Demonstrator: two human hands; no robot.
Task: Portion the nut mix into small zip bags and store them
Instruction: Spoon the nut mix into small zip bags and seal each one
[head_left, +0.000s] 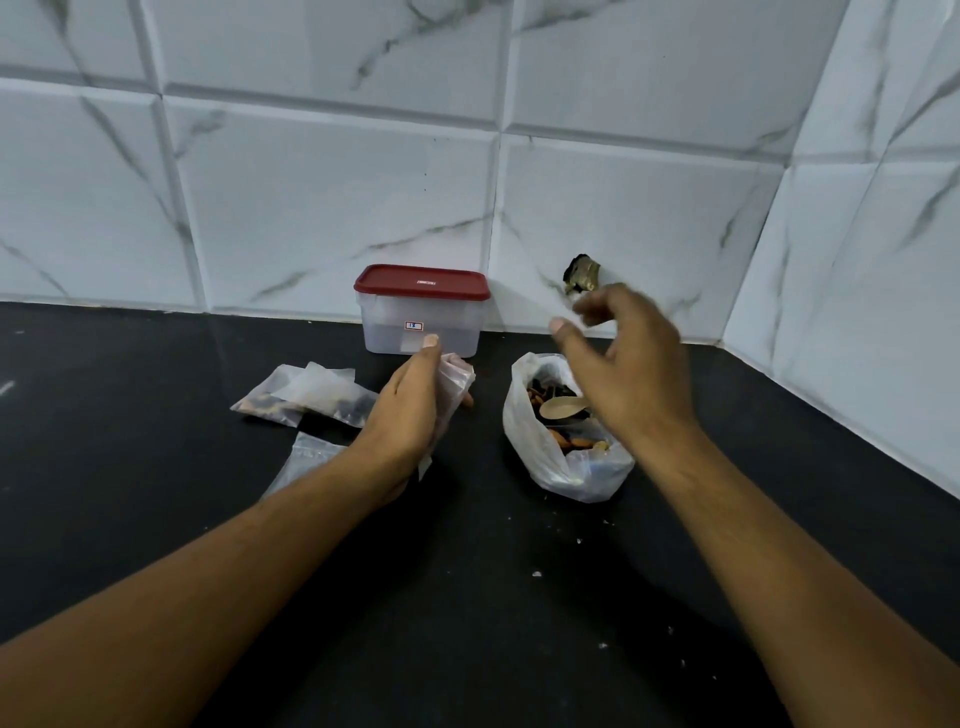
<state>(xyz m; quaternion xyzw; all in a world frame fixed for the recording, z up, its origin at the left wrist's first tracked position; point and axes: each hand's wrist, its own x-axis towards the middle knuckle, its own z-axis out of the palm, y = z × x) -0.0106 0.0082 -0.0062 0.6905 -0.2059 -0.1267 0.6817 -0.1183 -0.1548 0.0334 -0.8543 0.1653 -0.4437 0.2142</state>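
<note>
Right hand (621, 364) motion-blurred; spoon (561, 408) handle hidden behind it.

Open nut-mix bag (550, 457) upright, spoon (561, 408) inside; two filled zip bags (306, 397) left.

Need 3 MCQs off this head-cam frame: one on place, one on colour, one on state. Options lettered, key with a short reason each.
1. Where does the spoon lie?
A. On the counter
B. Inside the open nut mix bag
C. On the container lid

2. What colour is the lid of the plastic container?
A. Dark red
B. Blue
C. Green

3. What is the left hand doing?
A. Resting flat and empty
B. Lifting the container
C. Holding a small zip bag

Key:
1 B, the spoon bowl shows among the nuts inside the bag mouth.
2 A, the lid is dark red over a clear box standing against the tiled wall.
3 C, its fingers are closed around clear plastic, while the right hand is open and empty above the nut mix bag.
</note>
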